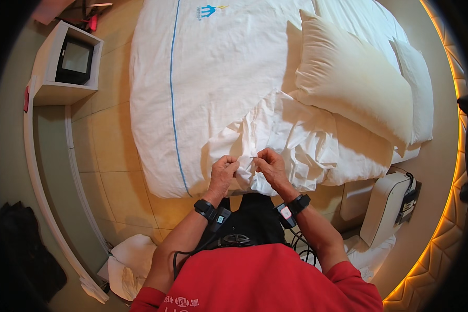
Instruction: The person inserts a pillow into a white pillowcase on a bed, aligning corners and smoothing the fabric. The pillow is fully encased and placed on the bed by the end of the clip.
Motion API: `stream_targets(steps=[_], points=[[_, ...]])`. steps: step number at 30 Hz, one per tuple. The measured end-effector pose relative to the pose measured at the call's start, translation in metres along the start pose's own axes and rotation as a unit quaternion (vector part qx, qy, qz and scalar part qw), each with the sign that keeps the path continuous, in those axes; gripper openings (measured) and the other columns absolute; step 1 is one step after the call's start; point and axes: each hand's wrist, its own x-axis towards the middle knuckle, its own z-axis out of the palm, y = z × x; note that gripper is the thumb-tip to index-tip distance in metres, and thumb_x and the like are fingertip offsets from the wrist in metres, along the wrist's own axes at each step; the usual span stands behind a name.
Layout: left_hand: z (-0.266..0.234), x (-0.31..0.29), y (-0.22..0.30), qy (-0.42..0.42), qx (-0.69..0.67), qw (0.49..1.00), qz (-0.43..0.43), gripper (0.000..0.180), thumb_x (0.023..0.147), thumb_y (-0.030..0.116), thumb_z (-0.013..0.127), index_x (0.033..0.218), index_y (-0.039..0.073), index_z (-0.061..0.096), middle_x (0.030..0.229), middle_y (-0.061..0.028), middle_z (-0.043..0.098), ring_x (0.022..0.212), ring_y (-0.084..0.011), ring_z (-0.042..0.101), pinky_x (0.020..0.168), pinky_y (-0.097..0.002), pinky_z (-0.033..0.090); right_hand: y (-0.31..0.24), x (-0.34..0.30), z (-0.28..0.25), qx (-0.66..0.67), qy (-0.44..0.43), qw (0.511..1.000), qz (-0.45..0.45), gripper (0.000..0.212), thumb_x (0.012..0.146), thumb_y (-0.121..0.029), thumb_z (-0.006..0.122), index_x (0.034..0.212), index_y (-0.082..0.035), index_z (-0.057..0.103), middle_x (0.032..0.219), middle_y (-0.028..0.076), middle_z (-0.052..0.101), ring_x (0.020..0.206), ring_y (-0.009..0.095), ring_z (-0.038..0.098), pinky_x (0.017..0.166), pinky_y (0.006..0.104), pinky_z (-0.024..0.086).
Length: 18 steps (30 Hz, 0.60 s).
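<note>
My left hand point(223, 174) and my right hand point(271, 165) are close together over the near edge of the bed. Each pinches part of a crumpled white cloth point(262, 125) between thumb and fingers. The cloth lies in loose folds, spreading to the right over the bed; its exact kind is not clear. Beneath it is a white bed cover point(213, 62) with a thin blue stripe running along the left. A plump cream pillow point(353, 78) rests just beyond the cloth, and another pillow point(417, 86) lies behind it at the far right.
A white bedside unit point(387, 205) with cables stands right of the bed, by the lit padded headboard point(444, 218). White linen point(132, 260) is heaped on the floor at lower left. At upper left, a white cabinet point(47, 93) holds a black box point(75, 60).
</note>
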Motion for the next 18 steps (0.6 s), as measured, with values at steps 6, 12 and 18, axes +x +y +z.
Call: stream_targets(steps=[6, 12, 18], points=[[0.011, 0.003, 0.005, -0.028, 0.116, 0.992, 0.032, 0.016, 0.092, 0.019, 0.064, 0.091, 0.003, 0.063, 0.075, 0.0024, 0.061, 0.063, -0.0048, 0.054, 0.056, -0.0219, 0.044, 0.001, -0.008, 0.002, 0.01, 0.005, 1.0, 0.008, 0.006, 0.087, -0.003, 0.064, 0.088, -0.004, 0.058, 0.073, 0.0, 0.06, 0.061, 0.006, 0.055, 0.054, 0.0216, 0.046], [0.016, 0.013, -0.007, -0.039, 0.113, 0.992, 0.034, 0.022, 0.094, 0.02, 0.06, 0.081, 0.003, 0.063, 0.071, 0.0039, 0.058, 0.062, -0.0031, 0.049, 0.055, -0.0218, 0.042, 0.0, -0.005, -0.012, 0.043, -0.005, 0.998, 0.036, 0.007, 0.085, -0.003, 0.065, 0.087, -0.003, 0.059, 0.073, -0.001, 0.06, 0.06, 0.006, 0.054, 0.053, 0.0218, 0.045], [0.013, 0.009, -0.004, -0.05, 0.16, 0.985, 0.032, 0.021, 0.094, 0.02, 0.06, 0.085, 0.001, 0.064, 0.072, 0.0033, 0.057, 0.064, -0.0039, 0.05, 0.057, -0.0224, 0.043, -0.004, -0.001, -0.012, 0.01, -0.028, 0.999, 0.031, 0.009, 0.086, -0.007, 0.068, 0.089, -0.004, 0.06, 0.074, -0.001, 0.061, 0.062, 0.006, 0.053, 0.057, 0.0205, 0.043]])
